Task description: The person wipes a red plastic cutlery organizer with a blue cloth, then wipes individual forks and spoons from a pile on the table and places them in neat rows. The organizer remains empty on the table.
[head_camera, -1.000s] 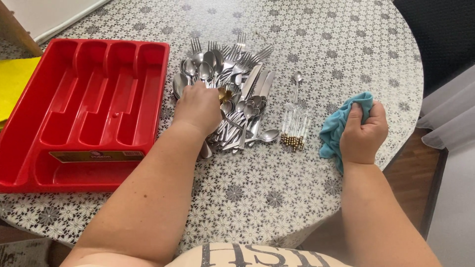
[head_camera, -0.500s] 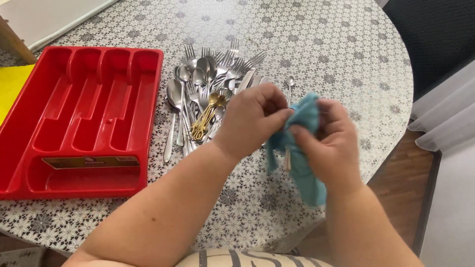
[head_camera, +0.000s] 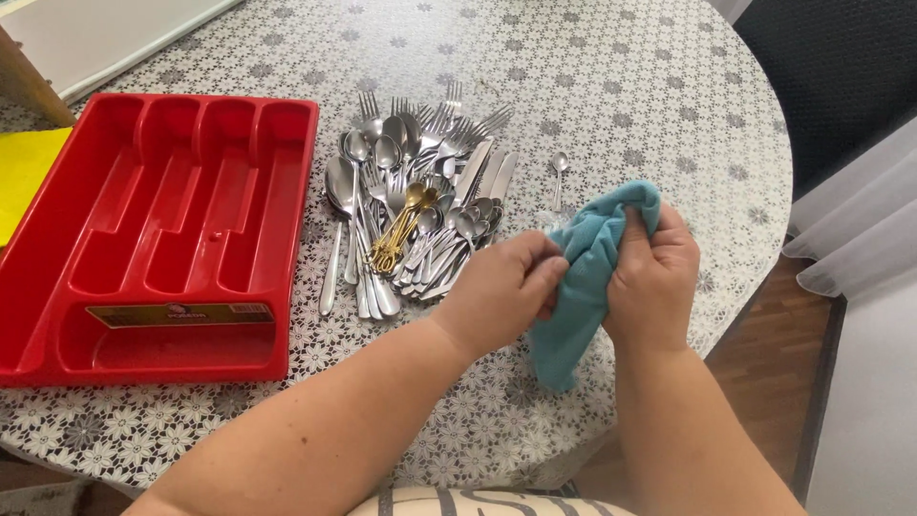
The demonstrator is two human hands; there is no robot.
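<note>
On the far left we see a yellow sheet (head_camera: 24, 177) at the edge of the counter (head_camera: 621, 86). Next to it sits the red tray (head_camera: 158, 239) — every slot we can see in it is bare, so nothing has been sorted into it yet. Just to the right of the tray lies the pile of cutlery (head_camera: 420, 215): forks, spoons and knives all mixed up, with a few gold spoons (head_camera: 401, 225) on top. One small spoon (head_camera: 559, 177) lies apart from the pile.

Then come our hands, close together above the counter's near edge. Our left hand (head_camera: 497, 296) is pinched shut on the blue cloth (head_camera: 583, 277), and our right hand (head_camera: 654, 282) is wrapped around the cloth too. We cannot tell if a piece of cutlery is hidden inside the cloth. So we judge the work has hardly started — almost the whole pile is left.
</note>
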